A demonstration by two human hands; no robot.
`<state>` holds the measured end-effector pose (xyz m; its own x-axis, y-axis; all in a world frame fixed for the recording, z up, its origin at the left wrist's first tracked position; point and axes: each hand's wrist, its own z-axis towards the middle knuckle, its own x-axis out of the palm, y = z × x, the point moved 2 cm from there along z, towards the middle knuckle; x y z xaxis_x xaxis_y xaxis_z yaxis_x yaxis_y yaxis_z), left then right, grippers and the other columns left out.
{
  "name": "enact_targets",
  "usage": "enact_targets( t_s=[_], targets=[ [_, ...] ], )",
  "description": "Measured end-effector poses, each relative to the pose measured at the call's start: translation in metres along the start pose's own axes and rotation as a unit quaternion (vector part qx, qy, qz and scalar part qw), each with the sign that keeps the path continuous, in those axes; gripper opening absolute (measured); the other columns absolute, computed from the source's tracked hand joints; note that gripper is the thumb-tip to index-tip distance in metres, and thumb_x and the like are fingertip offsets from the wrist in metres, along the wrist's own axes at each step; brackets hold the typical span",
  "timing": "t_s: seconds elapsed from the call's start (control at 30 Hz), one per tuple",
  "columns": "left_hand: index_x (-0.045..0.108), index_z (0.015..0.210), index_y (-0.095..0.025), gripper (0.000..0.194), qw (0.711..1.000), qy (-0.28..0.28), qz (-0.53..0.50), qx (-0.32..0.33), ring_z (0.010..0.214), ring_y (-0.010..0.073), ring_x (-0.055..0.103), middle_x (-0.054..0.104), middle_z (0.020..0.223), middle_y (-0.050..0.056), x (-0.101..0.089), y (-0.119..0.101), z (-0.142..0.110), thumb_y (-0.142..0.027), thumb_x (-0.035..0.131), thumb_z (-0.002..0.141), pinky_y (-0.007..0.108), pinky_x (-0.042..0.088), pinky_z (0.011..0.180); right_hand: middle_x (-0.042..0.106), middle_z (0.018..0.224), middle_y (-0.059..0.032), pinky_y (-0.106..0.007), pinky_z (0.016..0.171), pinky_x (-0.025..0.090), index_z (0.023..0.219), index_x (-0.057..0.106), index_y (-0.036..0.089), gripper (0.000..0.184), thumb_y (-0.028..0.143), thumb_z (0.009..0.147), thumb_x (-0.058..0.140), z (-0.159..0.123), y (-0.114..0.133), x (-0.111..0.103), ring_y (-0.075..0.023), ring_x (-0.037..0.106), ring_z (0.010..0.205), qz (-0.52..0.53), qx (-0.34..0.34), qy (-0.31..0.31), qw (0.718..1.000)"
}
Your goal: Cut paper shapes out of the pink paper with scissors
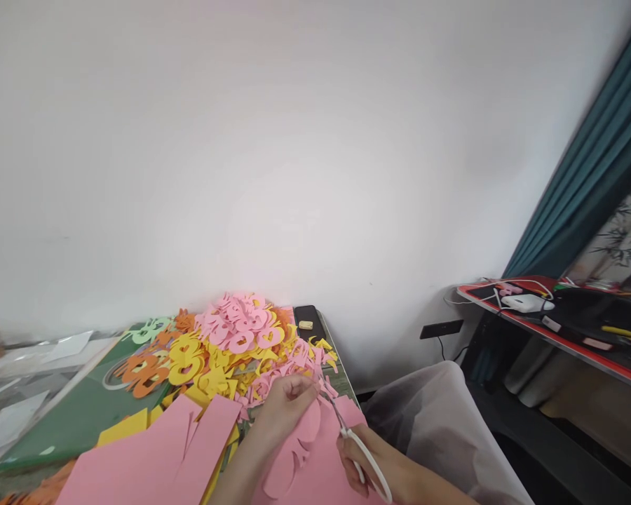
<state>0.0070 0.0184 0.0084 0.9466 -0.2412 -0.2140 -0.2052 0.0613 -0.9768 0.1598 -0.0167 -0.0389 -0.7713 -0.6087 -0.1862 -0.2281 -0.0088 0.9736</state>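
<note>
My left hand (287, 403) is closed on the top edge of a pink paper sheet (305, 449) with curved cuts in it, holding it up above the table. My right hand (368, 466) grips white-handled scissors (347, 431), whose blades point up and left to the paper's edge beside my left fingers. Behind both hands lies a heap of pink cut-outs (239, 326), yellow cut-outs (189, 358) and orange cut-outs (141, 368).
Flat pink sheets (152, 456) and a yellow sheet (123, 428) lie at the near left on the green table (78, 414). A black phone (306, 319) sits by the wall. A white plastic bag (442, 414) stands right of the table. A red-edged shelf (557, 337) with cables is far right.
</note>
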Motion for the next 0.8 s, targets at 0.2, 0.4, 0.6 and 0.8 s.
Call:
enact_targets(
  t_s=[0.2, 0.4, 0.6, 0.8],
  targets=[
    [0.047, 0.053, -0.017, 0.027, 1.000, -0.008, 0.005, 0.002, 0.051, 0.0089, 0.028, 0.031, 0.050, -0.007, 0.0013, -0.0004, -0.0001, -0.038, 0.051, 0.070, 0.022, 0.022, 0.050, 0.040, 0.043, 0.0053, -0.020, 0.041, 0.026, 0.053, 0.037, 0.018, 0.043, 0.052, 0.079, 0.034, -0.0047, -0.0009, -0.0020, -0.0055, 0.035, 0.038, 0.015, 0.012, 0.002, 1.000],
    [0.040, 0.050, -0.018, 0.028, 0.999, -0.023, 0.038, 0.025, 0.051, 0.0092, 0.029, 0.030, 0.050, -0.007, 0.0012, 0.0034, 0.0008, -0.034, 0.051, 0.070, 0.022, 0.024, 0.050, 0.036, 0.043, 0.0073, -0.020, 0.040, 0.025, 0.057, 0.038, 0.017, 0.045, 0.057, 0.078, 0.033, -0.0062, -0.0025, -0.0003, -0.0051, 0.035, 0.036, 0.036, 0.059, -0.013, 0.998],
    [0.047, 0.054, -0.017, 0.025, 0.999, -0.017, 0.036, 0.015, 0.051, 0.0087, 0.030, 0.033, 0.052, -0.006, 0.0021, 0.0020, -0.0007, -0.034, 0.050, 0.071, 0.021, 0.024, 0.049, 0.033, 0.042, 0.0076, -0.020, 0.042, 0.028, 0.051, 0.035, 0.019, 0.051, 0.063, 0.074, 0.032, -0.0073, -0.0054, 0.0025, -0.0054, 0.033, 0.036, 0.047, 0.089, -0.038, 0.994],
    [0.052, 0.058, -0.015, 0.025, 1.000, 0.002, 0.002, -0.012, 0.051, 0.0084, 0.032, 0.034, 0.051, -0.007, 0.0069, 0.0008, -0.0012, -0.037, 0.052, 0.071, 0.021, 0.026, 0.049, 0.042, 0.045, 0.0027, -0.021, 0.055, 0.036, 0.049, 0.043, 0.016, 0.056, 0.058, 0.081, 0.026, -0.0084, -0.0091, 0.0008, -0.0083, 0.041, 0.047, -0.028, 0.009, -0.022, 0.999]
  ],
)
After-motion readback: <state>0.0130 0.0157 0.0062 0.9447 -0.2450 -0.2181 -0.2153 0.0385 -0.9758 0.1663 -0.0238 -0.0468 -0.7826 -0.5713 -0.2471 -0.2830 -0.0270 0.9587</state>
